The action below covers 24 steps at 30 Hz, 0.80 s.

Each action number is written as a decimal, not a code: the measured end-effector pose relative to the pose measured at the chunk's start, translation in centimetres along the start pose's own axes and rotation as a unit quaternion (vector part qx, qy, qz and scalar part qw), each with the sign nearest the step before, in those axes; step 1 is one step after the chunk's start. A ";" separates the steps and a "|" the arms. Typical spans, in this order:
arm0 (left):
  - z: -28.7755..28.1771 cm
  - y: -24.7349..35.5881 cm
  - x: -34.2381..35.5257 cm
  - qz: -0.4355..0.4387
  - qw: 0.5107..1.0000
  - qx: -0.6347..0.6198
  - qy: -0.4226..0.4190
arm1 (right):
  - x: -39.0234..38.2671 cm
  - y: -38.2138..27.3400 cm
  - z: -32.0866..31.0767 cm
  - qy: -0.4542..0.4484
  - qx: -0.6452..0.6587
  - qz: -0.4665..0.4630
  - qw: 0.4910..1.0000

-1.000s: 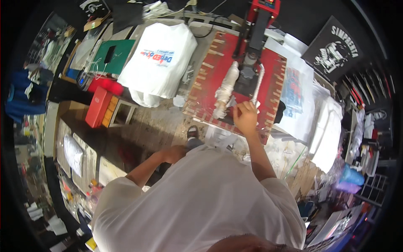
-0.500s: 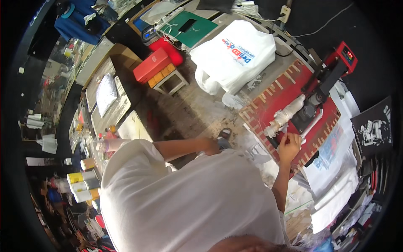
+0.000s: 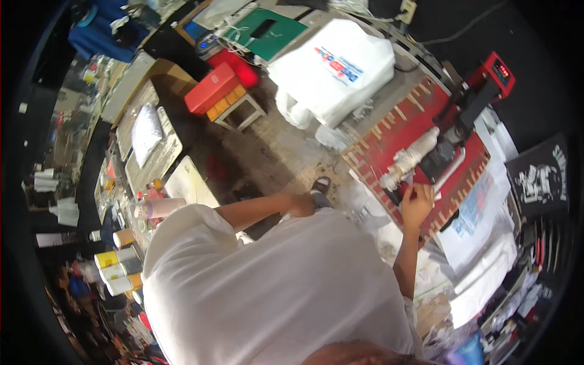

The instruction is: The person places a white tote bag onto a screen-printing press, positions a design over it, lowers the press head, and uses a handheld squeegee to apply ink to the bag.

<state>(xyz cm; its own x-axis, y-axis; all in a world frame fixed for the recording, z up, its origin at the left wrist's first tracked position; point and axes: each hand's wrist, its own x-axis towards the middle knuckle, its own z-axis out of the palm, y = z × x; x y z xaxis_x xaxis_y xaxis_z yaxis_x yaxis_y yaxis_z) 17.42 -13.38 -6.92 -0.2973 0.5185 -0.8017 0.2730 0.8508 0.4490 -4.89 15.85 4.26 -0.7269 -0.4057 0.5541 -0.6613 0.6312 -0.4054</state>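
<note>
My right hand (image 3: pixel 418 202), fingers curled, is at the front of a red heat press (image 3: pixel 500 76), by the lower end of its bent white bar (image 3: pixel 449 171); what the fingers grip is unclear. A cream-wrapped handle (image 3: pixel 412 157) lies just beyond the hand, above the scuffed red board (image 3: pixel 386 140) edged with tan tape pieces. My left hand (image 3: pixel 299 205) is low at my waist, against the white shirt, its fingers hidden. Beside the board lie white printed sheets (image 3: pixel 474 207).
White bags (image 3: pixel 340 61) lie on the far bench near a green mat (image 3: pixel 280 39). A red box (image 3: pixel 210 88) rests on a stool. A left side table (image 3: pixel 191 188) holds bottles, containers and a packet (image 3: pixel 146 134). A black printed board (image 3: pixel 535 176) stands at the right.
My head has turned left, shifting the scene rightward in the picture, then slightly up. My right hand stays at the press's front; my left arm stays at my waist.
</note>
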 end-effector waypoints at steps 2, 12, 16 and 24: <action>0.3 0.3 -0.6 0.019 0.993 -0.101 0.054 | 0.0 -0.1 0.0 0.002 -0.011 0.010 1.000; -4.2 2.6 -5.5 -0.047 0.991 -0.113 0.048 | -0.2 0.5 0.2 -0.007 0.000 0.028 1.000; -4.1 2.9 -6.1 0.027 0.997 -0.049 0.045 | -0.3 0.5 0.4 0.006 0.008 0.032 0.999; -3.6 -0.2 -6.7 -0.068 0.843 -0.482 0.228 | -0.2 0.7 0.5 0.013 0.006 0.019 1.000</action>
<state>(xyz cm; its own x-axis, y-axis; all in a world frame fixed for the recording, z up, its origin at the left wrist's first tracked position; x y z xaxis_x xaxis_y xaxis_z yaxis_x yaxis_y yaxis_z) 16.06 -16.77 -0.19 -0.6466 0.2023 -0.7355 -0.5973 0.4654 0.6531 -5.29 16.08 3.52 -0.7467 -0.3645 0.5565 -0.6356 0.6375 -0.4354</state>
